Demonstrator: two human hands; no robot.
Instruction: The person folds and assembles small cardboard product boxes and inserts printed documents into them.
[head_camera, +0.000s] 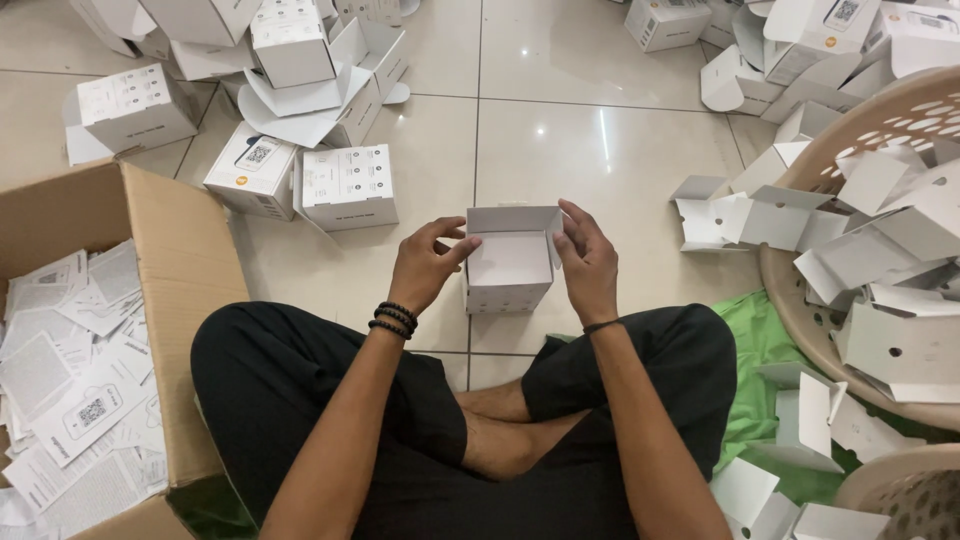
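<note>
While the person sat cross-legged on the tiled floor, a large brown cardboard carton stood at the left edge of the floor, its open top showing a loose heap of white printed leaflets. Beyond it, toward the far left corner, finished white boxes lay scattered and piled, some closed and some with flaps open.

Nearer the middle, the left hand, with dark bead bracelets on its wrist, gripped the left side of a small white box; the thumb lay over the near left corner of the opening and the fingers curled against the outer wall. This box stood upright on the floor just in front of the crossed legs, its top open and its rear flap standing up. The right hand, with a thin dark band at the wrist, held the right side of the same box, fingertips on the right flap and upper rim, the palm close against the wall.

To the right, flat and half-folded white box blanks lay on the floor beside a beige plastic basket that was heaped with more blanks. A green cloth lay under the basket near the right knee, and further white boxes were piled at the far right corner.
</note>
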